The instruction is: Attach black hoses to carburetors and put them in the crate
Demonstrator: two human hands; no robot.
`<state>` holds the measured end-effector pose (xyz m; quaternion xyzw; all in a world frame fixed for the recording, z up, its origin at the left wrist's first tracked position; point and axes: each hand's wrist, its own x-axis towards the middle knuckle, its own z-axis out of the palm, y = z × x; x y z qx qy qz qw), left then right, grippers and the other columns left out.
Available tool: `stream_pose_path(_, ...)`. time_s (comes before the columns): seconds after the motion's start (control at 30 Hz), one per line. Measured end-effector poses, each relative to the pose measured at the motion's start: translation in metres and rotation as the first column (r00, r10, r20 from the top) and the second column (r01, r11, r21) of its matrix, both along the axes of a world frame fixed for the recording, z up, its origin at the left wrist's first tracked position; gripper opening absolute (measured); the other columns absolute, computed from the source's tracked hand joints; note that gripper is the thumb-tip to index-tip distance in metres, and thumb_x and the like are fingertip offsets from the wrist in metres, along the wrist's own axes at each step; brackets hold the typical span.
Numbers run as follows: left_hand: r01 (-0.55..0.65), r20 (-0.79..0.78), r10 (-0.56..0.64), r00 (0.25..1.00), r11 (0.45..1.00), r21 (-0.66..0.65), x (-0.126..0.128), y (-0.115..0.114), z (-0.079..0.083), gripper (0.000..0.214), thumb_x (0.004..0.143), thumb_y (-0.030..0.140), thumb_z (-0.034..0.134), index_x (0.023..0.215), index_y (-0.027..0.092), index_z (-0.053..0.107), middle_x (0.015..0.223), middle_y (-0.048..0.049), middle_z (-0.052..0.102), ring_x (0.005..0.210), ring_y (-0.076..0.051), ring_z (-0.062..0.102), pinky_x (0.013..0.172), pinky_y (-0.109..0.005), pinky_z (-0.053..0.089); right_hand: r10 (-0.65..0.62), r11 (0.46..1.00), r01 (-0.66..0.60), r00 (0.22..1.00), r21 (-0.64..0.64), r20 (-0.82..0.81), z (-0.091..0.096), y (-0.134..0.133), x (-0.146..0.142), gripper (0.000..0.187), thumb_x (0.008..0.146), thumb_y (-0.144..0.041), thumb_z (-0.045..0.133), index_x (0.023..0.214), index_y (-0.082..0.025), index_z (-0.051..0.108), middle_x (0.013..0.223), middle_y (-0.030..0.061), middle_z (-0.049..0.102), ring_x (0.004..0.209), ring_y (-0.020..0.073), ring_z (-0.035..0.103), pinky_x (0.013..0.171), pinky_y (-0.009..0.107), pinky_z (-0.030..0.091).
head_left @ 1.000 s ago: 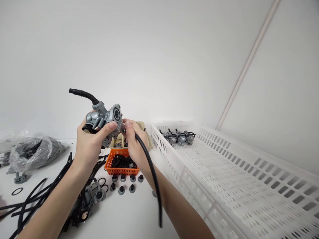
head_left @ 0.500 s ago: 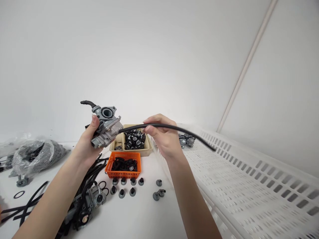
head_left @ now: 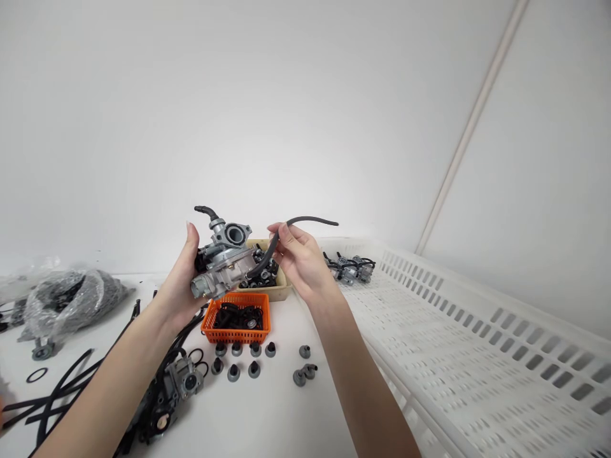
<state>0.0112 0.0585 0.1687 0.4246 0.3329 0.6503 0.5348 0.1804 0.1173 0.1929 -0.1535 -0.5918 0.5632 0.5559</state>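
A grey metal carburetor is held up over the table in my left hand, whose thumb points upward beside it. From its top sticks a short bent black rubber boot. A black rubber hose joins the carburetor's lower right side and curves upward. My right hand pinches this hose partway along between thumb and fingers, and the loose end reaches out to the right.
Below sit an orange basket of black parts and a cream tray. Small grey caps stand in front. Carburetors and hoses lie at left, near a plastic bag. A white crate with several carburetors is at right.
The carburetor has moved right and slightly down in my left hand. My right hand has come closer to it, bending the hose upward, and the hose's free end now sits higher and further left.
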Motion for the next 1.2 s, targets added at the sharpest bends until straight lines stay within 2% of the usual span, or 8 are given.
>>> stream_pose_path(0.1,0.001,-0.036,0.000,0.999,1.000,0.012,0.002,-0.001,0.000,0.080,0.072,0.085,0.038,0.101,0.017,0.069,0.086,-0.0144,0.074,0.081,-0.029,0.072,0.060,-0.039,0.059,0.068,0.996,-0.067,0.997,-0.052,0.023,-0.005,0.007,-0.003,0.036,0.064,-0.048,0.081,0.080,-0.017,0.071,0.067,-0.0020,0.058,0.062,0.0086,0.051,0.062,0.024,0.044)
stream_pose_path(0.27,0.131,-0.047,-0.134,0.990,0.990,-0.058,0.003,-0.004,-0.001,0.081,0.071,0.086,0.036,0.098,0.017,0.071,0.087,-0.0156,0.074,0.087,-0.031,0.071,0.072,-0.044,0.059,0.182,0.975,-0.176,0.983,-0.133,0.034,-0.013,0.020,-0.006,0.036,0.066,-0.045,0.082,0.088,-0.017,0.073,0.073,-0.0003,0.063,0.064,0.0094,0.055,0.061,0.022,0.047)
stream_pose_path(0.37,0.159,-0.053,-0.165,0.985,0.982,-0.096,0.002,-0.005,-0.003,0.083,0.071,0.087,0.035,0.099,0.017,0.071,0.090,-0.0164,0.074,0.090,-0.032,0.071,0.074,-0.044,0.059,0.217,0.962,-0.209,0.976,-0.174,0.030,-0.015,0.023,-0.004,0.034,0.069,-0.041,0.081,0.093,-0.019,0.074,0.074,0.0003,0.066,0.065,0.0102,0.056,0.060,0.022,0.048)
stream_pose_path(0.5,0.144,-0.088,-0.154,0.984,0.983,-0.114,0.002,-0.007,-0.005,0.083,0.071,0.087,0.034,0.100,0.019,0.071,0.091,-0.0154,0.074,0.093,-0.032,0.070,0.076,-0.044,0.058,0.289,0.932,-0.283,0.957,-0.227,-0.008,-0.017,0.026,-0.004,0.031,0.072,-0.039,0.078,0.095,-0.019,0.073,0.076,-0.0003,0.068,0.065,0.0102,0.059,0.059,0.021,0.048)
stream_pose_path(0.73,0.127,-0.138,-0.136,0.981,0.989,-0.071,-0.003,-0.001,-0.010,0.076,0.076,0.082,0.036,0.106,0.021,0.070,0.096,-0.0154,0.075,0.097,-0.031,0.070,0.080,-0.043,0.057,0.366,0.898,-0.354,0.931,-0.260,-0.002,-0.028,0.038,-0.009,0.040,0.071,-0.037,0.080,0.105,-0.018,0.071,0.090,0.0019,0.072,0.072,0.0113,0.062,0.066,0.023,0.050)
stream_pose_path(0.97,0.163,-0.050,-0.169,0.984,0.980,-0.111,-0.002,-0.005,-0.004,0.076,0.076,0.081,0.039,0.104,0.018,0.069,0.095,-0.0155,0.075,0.097,-0.032,0.070,0.079,-0.044,0.057,0.407,0.862,-0.408,0.911,-0.301,-0.070,-0.026,0.027,-0.010,0.034,0.071,-0.034,0.081,0.101,-0.020,0.072,0.085,-0.0006,0.071,0.072,0.0112,0.062,0.065,0.023,0.050)
stream_pose_path(1.13,0.127,0.073,-0.114,0.991,0.970,-0.208,0.002,-0.011,0.005,0.075,0.079,0.077,0.040,0.108,0.013,0.067,0.087,-0.0140,0.075,0.092,-0.033,0.071,0.077,-0.045,0.058,0.324,0.926,-0.316,0.946,-0.206,0.006,-0.015,0.008,-0.006,0.022,0.075,-0.030,0.077,0.093,-0.017,0.074,0.075,0.0011,0.068,0.066,0.0099,0.056,0.066,0.023,0.047)
stream_pose_path(1.2,0.135,0.097,-0.118,0.988,0.973,-0.188,0.001,-0.010,0.003,0.073,0.079,0.075,0.042,0.110,0.014,0.067,0.087,-0.0135,0.075,0.090,-0.032,0.071,0.076,-0.044,0.058,0.287,0.950,-0.278,0.957,-0.140,0.051,-0.010,0.001,-0.004,0.021,0.074,-0.032,0.078,0.089,-0.018,0.075,0.079,0.0022,0.069,0.067,0.0100,0.055,0.067,0.025,0.046)
